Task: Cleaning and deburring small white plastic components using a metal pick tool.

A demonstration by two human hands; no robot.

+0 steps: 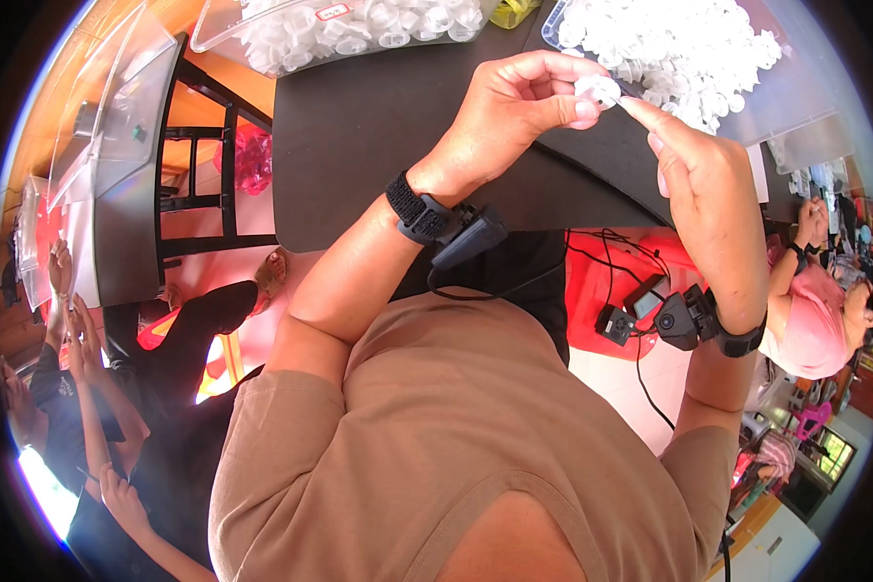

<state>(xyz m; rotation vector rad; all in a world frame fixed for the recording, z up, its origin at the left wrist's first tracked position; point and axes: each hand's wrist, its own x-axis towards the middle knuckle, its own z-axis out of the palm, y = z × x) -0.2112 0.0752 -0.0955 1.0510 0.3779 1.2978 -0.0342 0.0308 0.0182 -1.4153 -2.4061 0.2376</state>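
Observation:
Above the table's right part, my left hand pinches a small round white plastic part between thumb and fingers. A dark spot shows near the part's middle. My right hand comes in from the right, its index fingertip at the part's edge and its other fingers curled in. Whether something thin sits in those curled fingers is hidden. Just beyond both hands, a clear bin holds a heap of white plastic pieces.
A second clear box of white parts stands on the dark table at the far left. Yellow plastic lies between the bins. Cables and a small black device rest over a red stool. Other people sit on both sides.

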